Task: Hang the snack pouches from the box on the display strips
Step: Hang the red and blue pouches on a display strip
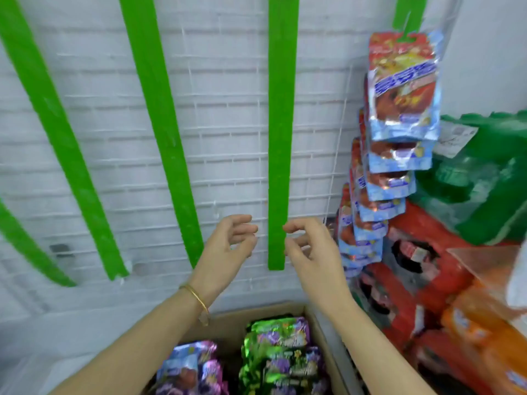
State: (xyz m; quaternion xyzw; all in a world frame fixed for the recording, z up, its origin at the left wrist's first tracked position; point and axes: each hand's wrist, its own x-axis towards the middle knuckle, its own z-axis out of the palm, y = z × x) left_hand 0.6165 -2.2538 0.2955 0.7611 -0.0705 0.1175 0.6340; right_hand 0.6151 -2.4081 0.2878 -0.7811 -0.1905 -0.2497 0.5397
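Several green display strips hang on a white wire grid; the middle strip [281,143] is bare. My left hand [231,246] and my right hand [309,246] hover on either side of its lower end, fingers loosely curled, holding nothing. The far-right strip [408,12] carries a column of red-and-blue snack pouches [402,89]. Below, an open cardboard box [319,326] holds green-purple pouches [282,352] and pink-blue pouches [191,369].
The wire grid [222,109] leans on a white brick wall. Red cartons [422,280] and orange packs [484,337] are stacked at right, with green packs [490,178] behind them. Two more bare green strips [159,124] hang to the left.
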